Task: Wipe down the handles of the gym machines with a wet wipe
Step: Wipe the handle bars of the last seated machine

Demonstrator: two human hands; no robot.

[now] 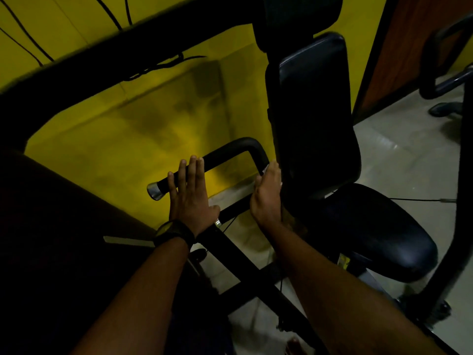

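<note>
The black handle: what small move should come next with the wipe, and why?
Probably slide the right hand with the wipe up around the bend of the handle and on toward the chrome end cap. The wipe sits low at the bend, beside the backrest, while the left hand lies flat on the straight part, likely steadying it.

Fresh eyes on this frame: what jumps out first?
The bright yellow wall filling the upper left grabs first. Centre frame, the left hand lies flat across the black handle. The right hand sits at the handle's bend beside the black back pad, with a pale sliver, possibly the wipe, at its tip.
</note>
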